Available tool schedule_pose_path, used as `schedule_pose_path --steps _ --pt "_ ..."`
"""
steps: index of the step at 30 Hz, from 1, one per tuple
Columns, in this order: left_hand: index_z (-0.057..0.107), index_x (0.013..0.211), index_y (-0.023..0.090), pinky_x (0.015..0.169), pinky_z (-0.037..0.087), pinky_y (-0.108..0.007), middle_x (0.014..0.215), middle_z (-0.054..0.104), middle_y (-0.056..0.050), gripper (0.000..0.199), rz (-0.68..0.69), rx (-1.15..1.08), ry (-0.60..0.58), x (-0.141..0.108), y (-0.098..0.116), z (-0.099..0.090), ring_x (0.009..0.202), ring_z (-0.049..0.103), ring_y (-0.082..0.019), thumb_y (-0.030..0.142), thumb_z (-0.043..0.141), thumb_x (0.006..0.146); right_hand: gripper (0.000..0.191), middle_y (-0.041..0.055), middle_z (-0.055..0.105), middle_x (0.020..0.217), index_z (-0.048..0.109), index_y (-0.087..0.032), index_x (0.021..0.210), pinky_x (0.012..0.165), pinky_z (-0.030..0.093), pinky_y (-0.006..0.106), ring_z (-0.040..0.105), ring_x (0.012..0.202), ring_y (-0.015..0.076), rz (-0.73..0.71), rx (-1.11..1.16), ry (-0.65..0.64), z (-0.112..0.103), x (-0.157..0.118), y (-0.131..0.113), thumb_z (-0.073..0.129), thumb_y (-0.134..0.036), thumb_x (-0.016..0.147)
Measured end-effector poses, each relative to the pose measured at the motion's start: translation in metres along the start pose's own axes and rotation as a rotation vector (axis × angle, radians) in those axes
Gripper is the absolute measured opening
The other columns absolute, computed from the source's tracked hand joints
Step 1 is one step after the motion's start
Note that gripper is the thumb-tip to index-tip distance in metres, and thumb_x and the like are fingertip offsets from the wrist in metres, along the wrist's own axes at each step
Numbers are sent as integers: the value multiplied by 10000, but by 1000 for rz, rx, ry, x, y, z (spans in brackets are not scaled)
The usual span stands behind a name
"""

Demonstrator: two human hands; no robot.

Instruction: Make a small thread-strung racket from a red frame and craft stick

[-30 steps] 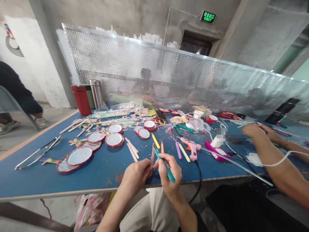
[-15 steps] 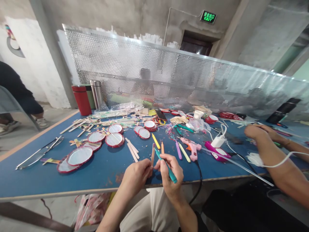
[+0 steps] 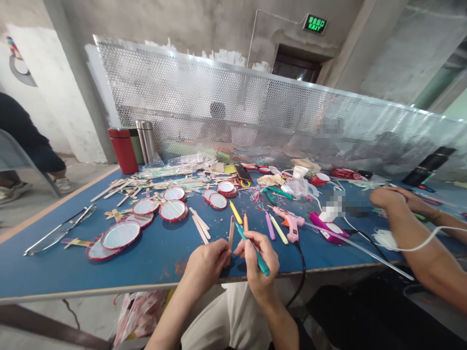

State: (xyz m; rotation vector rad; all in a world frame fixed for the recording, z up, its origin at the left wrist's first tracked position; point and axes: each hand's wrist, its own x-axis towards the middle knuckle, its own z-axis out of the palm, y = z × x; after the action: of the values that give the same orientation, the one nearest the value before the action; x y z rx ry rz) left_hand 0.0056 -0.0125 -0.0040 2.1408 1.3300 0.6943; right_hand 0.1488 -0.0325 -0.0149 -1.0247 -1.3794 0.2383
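Near the table's front edge, my left hand (image 3: 208, 262) is closed on a wooden stick (image 3: 231, 232) that stands up from the fingers, its upper end coloured purple. My right hand (image 3: 260, 260) grips a teal marker (image 3: 261, 263), whose tip points up and left beside the stick. Whether the tip touches the stick, I cannot tell. Just beyond lie a yellow marker (image 3: 236, 213) and an orange marker (image 3: 245, 222). A purple marker (image 3: 270, 226) and a pale yellow marker (image 3: 279, 229) are to the right. Several plain sticks (image 3: 200, 225) lie left of the hands.
Round red-rimmed discs (image 3: 121, 235) and loose sticks cover the left side, with a red bottle (image 3: 124, 150) behind. A pink glue gun (image 3: 291, 222) with a black cable lies right. Another person's arms (image 3: 412, 228) rest at the far right. A perforated metal screen (image 3: 255, 107) stands behind.
The teal marker and my right hand have shifted very slightly to the right. My left hand and the stick look almost unmoved.
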Motion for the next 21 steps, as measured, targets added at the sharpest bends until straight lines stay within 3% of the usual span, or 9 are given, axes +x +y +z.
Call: schedule_pose_path --steps 9,16,21 --pt "471 665 214 594 341 -215 649 628 10 235 3 6 -5 0 0 0 602 562 -129 246 392 884 144 23 678 597 619 -367 975 520 542 342 670 523 212 9 6 -3 -1 3 -6 494 -328 916" --pt "460 675 217 594 339 -219 668 637 1 222 -3 14 -13 0 0 0 610 566 -135 246 378 879 126 7 668 608 621 -282 967 530 551 324 666 538 197 -2 16 -26 0 2 -4 519 -296 895" --pt "461 671 217 609 347 -221 665 635 -4 224 -18 13 -26 1 1 -1 622 571 -141 253 372 874 160 10 665 629 609 -295 1008 540 546 294 651 544 169 1 21 -7 0 1 0 481 -257 919"
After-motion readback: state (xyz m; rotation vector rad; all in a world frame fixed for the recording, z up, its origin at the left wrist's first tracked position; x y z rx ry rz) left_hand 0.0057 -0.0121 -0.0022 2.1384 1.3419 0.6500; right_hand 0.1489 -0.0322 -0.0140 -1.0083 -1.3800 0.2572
